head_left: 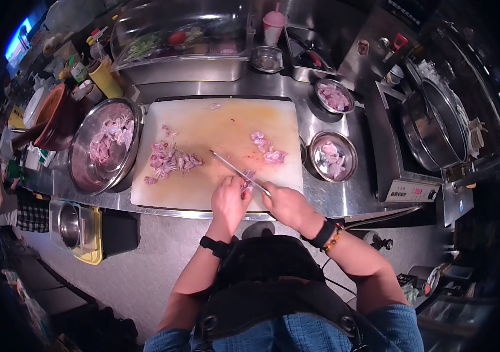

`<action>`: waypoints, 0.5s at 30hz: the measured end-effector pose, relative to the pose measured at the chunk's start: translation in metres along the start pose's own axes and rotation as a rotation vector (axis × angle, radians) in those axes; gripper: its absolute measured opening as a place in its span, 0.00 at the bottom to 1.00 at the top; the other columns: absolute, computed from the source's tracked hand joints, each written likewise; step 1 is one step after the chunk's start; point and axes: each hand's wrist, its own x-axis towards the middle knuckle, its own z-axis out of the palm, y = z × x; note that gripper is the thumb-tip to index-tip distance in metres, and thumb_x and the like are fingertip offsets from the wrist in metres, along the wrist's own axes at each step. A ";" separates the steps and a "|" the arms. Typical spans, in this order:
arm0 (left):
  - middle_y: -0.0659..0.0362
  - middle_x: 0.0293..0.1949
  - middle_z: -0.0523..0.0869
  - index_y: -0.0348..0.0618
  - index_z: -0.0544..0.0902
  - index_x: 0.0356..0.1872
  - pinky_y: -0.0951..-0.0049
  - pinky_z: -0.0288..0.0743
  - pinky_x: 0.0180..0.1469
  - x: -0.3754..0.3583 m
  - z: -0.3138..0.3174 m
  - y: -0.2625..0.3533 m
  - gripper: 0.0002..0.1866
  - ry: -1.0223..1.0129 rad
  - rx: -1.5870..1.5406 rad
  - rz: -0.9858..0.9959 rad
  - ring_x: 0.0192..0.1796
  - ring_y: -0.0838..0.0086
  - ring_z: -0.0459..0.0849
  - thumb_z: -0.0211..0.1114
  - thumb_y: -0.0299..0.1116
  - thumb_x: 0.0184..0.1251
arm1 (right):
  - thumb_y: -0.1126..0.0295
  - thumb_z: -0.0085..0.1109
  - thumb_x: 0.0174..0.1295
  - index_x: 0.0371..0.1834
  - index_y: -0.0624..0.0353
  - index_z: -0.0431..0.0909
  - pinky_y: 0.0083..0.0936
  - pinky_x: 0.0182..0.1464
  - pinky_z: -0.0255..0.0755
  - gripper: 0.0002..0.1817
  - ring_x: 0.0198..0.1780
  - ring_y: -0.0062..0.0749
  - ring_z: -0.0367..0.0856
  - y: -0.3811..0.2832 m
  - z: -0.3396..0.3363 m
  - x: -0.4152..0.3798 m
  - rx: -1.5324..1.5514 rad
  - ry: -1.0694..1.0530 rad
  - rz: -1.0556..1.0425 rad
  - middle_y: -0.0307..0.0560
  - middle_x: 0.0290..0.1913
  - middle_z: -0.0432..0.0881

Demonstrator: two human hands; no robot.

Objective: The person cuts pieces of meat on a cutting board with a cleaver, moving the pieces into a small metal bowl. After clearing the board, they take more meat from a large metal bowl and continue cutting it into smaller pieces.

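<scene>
My right hand [285, 204] grips the handle of a knife [238, 171] whose blade points up and left across the cutting board [226, 126]. My left hand [229, 199] presses down on a piece of pink raw meat [248, 180] at the board's near edge, right beside the blade. A pile of cut meat pieces [170, 161] lies on the left half of the board. A smaller cluster of meat [268, 149] sits toward the right.
A large steel bowl [104, 146] with meat stands left of the board. Two small steel bowls [333, 155] [334, 95] with meat sit to the right. A red pot [59, 117], sauce bottles [104, 76], a covered food tray [182, 38] and a big steamer pot [438, 126] ring the counter.
</scene>
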 end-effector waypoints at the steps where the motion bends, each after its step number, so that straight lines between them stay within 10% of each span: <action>1: 0.53 0.37 0.83 0.42 0.81 0.36 0.57 0.78 0.43 -0.003 0.000 0.000 0.10 -0.022 0.014 -0.004 0.41 0.55 0.83 0.69 0.32 0.53 | 0.62 0.49 0.69 0.54 0.59 0.74 0.49 0.40 0.76 0.17 0.36 0.60 0.82 0.001 0.000 -0.004 -0.008 0.003 0.000 0.64 0.31 0.82; 13: 0.50 0.40 0.86 0.42 0.85 0.39 0.57 0.79 0.42 0.020 0.026 -0.031 0.10 -0.167 -0.464 -0.131 0.37 0.54 0.85 0.68 0.33 0.57 | 0.60 0.50 0.72 0.52 0.63 0.74 0.42 0.39 0.71 0.17 0.35 0.58 0.80 0.060 -0.013 -0.079 0.509 0.055 0.423 0.65 0.31 0.80; 15: 0.49 0.41 0.86 0.42 0.85 0.41 0.58 0.78 0.43 0.036 0.012 -0.004 0.10 -0.092 -0.243 0.070 0.38 0.54 0.85 0.66 0.33 0.60 | 0.61 0.51 0.73 0.47 0.62 0.73 0.33 0.30 0.68 0.14 0.25 0.41 0.75 0.074 -0.009 -0.092 0.488 0.171 0.393 0.52 0.24 0.76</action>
